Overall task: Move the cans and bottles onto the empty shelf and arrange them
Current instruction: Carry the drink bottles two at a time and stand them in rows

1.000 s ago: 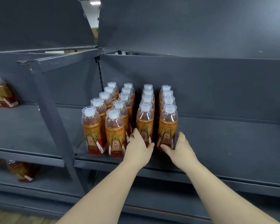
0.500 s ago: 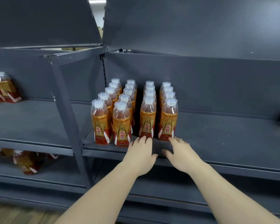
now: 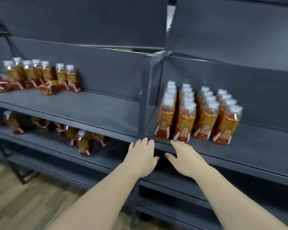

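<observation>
Obs. bottle block (image 3: 198, 117): orange-label drinks w/ white caps, four files front to back, all upright, caps level. It sits at the left end of the right shelf (image 3: 264, 143). First file is just beside the post (image 3: 145, 97); front bottles stand near the front edge. Judged reason: packing from the post end gives a straight ref. line and leaves the shelf's right part free for more stock.

Left hand (image 3: 142, 156): palm down at the front edge, just below the post. Its fingers (image 3: 144, 142) are straight, close together, holding nothing.

Right hand (image 3: 184, 158): palm down, fingers spread wide, thumb out, holding nothing. Tips are near the base of the second file's front bottle. Contact w/ bottle or shelf lip: cannot tell (blur).

Both hands empty, low, in front of the block. Judged: this batch is set and squared, hands free for the next fetch.

Stock left: loose bottles (image 3: 35, 75) at the far left of the left shelf (image 3: 98, 110), mostly upright but uneven, at least one on its side. Tumbled bottles (image 3: 83, 141) lie in a heap on the lower shelf (image 3: 106, 156). No cans seen.

Est. progress: partway. Risk: tall narrow bottles in tight files; a nudge to a front one could topple those behind.
</observation>
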Available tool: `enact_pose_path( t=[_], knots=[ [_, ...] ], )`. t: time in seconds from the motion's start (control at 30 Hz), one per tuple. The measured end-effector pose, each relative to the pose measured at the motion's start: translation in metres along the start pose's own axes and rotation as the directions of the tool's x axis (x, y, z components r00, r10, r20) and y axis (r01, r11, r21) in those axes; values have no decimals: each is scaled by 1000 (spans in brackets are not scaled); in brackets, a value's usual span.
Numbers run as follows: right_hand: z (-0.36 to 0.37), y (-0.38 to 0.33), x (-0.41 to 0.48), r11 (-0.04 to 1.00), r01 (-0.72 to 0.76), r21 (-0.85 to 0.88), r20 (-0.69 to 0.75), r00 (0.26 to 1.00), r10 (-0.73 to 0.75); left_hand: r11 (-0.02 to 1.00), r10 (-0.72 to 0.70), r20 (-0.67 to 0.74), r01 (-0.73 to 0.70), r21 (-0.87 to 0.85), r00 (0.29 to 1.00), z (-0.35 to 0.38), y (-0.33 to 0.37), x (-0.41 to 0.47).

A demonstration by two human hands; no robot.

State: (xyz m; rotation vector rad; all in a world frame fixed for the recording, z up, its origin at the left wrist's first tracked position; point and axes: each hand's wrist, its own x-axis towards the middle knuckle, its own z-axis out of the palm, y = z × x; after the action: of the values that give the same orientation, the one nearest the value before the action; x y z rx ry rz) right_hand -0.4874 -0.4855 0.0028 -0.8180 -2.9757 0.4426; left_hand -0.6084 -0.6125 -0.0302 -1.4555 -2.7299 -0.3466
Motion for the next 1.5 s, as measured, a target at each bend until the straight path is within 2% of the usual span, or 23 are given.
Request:
enact_pose_path(
  t=[0.17, 0.43, 0.8, 1.03, 1.23, 1.5],
  knots=[
    [26, -91, 15, 991, 127, -31, 32, 992, -126, 984, -173, -28, 174, 32, 985, -29, -90, -47],
    [49, -224, 54, 944, 329, -29, 110, 940, -324, 916, -399, -97, 401, 2, 912, -72, -217, -106],
    [78, -343, 159, 858, 513, -16, 126, 852, -508, 789, -609, -111, 614, 13, 785, -106, -340, -102],
    [74, -388, 251, 847, 530, 48, 164, 832, -530, 781, -614, -155, 624, 22, 774, -126, -406, -39],
    [88, -415, 311, 855, 515, 53, 205, 833, -514, 789, -604, -128, 613, 38, 786, -116, -453, 1],
    [109, -461, 385, 899, 435, 43, 208, 877, -434, 810, -581, -91, 586, 40, 809, -120, -545, 48]
  ],
)
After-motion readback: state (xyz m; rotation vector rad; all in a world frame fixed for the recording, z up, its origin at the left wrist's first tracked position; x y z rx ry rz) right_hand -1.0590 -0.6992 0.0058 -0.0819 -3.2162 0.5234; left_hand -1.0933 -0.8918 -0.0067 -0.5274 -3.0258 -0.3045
